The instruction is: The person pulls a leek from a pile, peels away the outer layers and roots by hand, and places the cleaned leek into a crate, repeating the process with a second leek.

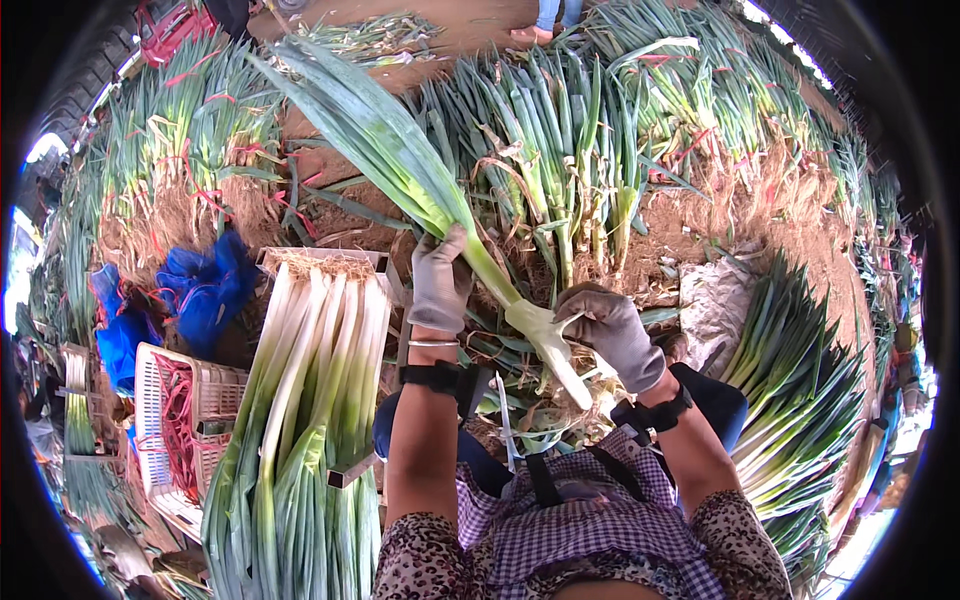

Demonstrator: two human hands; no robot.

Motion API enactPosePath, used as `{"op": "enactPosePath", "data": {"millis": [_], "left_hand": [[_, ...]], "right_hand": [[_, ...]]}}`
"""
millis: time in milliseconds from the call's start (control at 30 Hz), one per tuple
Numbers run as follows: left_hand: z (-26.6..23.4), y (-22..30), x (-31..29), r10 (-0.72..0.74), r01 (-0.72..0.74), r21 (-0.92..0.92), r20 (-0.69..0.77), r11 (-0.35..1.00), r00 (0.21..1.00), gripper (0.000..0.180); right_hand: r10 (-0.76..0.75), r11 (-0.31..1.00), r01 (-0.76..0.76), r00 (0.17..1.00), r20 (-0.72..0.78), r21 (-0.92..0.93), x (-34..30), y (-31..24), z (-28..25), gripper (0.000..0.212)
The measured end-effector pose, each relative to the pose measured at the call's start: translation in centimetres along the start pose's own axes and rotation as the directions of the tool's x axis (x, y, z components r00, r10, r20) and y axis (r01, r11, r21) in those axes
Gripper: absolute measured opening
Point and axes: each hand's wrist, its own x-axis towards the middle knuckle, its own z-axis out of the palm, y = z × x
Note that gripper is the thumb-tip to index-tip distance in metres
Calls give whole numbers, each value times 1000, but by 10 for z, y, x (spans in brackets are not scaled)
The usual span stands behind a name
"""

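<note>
A long leek (385, 140) slants across the middle, its green leaves toward the far left and its white end toward me. My left hand (440, 285), in a grey glove, is closed around the stalk just below the leaves. My right hand (612, 330), gloved too, pinches a loose outer layer (532, 318) that flares from the lower stalk. Below that layer the bare white end is exposed. On my left, several trimmed leeks (310, 400) lie side by side in a metal frame (350, 470), roots away from me.
A white basket (148, 390) holds red ties at left, near blue bags (205, 285). Untrimmed leeks (560, 160) stand ahead; another pile (790, 430) lies right, by a pale sheet (712, 300). A thin blade-like strip (505, 420) rises near my lap. Another person's feet (532, 35) show far off.
</note>
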Motion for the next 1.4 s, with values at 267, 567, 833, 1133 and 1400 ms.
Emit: {"op": "enactPosePath", "data": {"millis": [267, 567, 833, 1133, 1400], "left_hand": [[17, -19, -12, -88, 100, -213, 65, 972, 994, 21], [11, -12, 2, -20, 9, -197, -53, 980, 998, 26], [-19, 16, 20, 163, -177, -185, -92, 967, 982, 27], [-74, 40, 40, 205, -256, -187, -254, 948, 945, 27], [-89, 48, 39, 209, -306, -176, -422, 936, 882, 28]], "right_hand": [[131, 904, -95, 990, -60, 418, 13, 30, 18, 28], [347, 709, -189, 932, -103, 679, -40, -4, 11, 32], [374, 822, -212, 901, -221, 529, -117, -17, -27, 30], [544, 484, -60, 802, -246, 873, -145, -18, -47, 31], [654, 401, 117, 658, -373, 909, -158, -14, -91, 15]]}}
